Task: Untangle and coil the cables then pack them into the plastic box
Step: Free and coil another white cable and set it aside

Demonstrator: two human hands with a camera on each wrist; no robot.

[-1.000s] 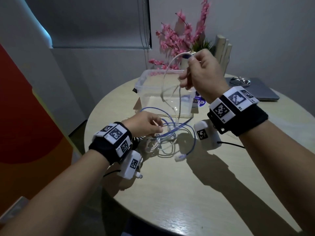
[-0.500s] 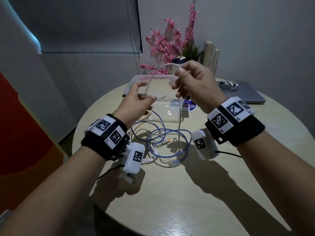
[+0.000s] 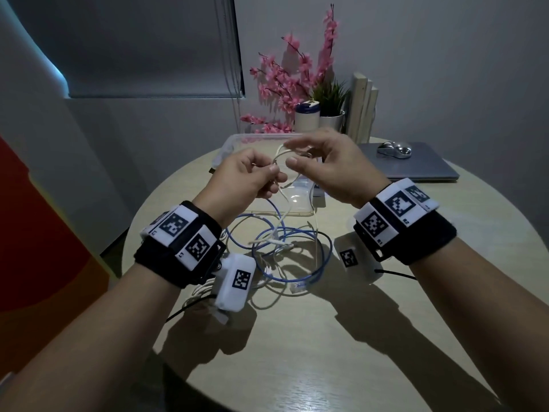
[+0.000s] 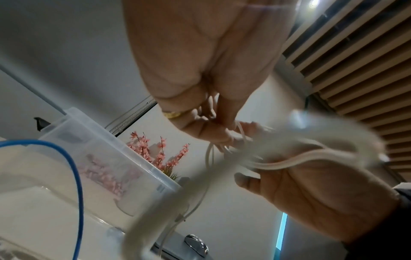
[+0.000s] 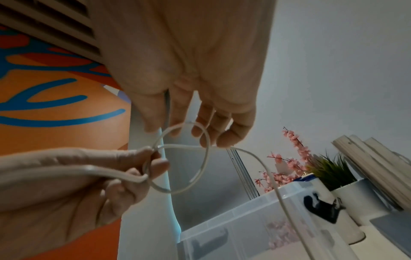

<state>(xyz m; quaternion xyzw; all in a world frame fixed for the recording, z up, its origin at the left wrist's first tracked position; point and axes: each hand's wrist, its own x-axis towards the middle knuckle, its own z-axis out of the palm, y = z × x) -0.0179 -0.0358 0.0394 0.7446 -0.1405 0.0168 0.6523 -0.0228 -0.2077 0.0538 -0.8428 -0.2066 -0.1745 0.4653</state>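
Note:
Both hands are raised above the round table, in front of the clear plastic box. My left hand pinches a thin white cable where it crosses itself in a small loop. The relaxed fingers of my right hand touch the top of that loop without gripping it. The cable's tail hangs down to the table. Below the hands, a blue cable lies in loose rings tangled with other white cables.
A closed grey laptop with a silver mouse on it lies at the back right. Pink flowers, white pots and pale wooden slats stand behind the box. Bare tabletop lies toward me.
My left hand rose from the tangle on the table and took hold of the white cable. My right hand came down and left, and the tall arc shrank into a small loop.

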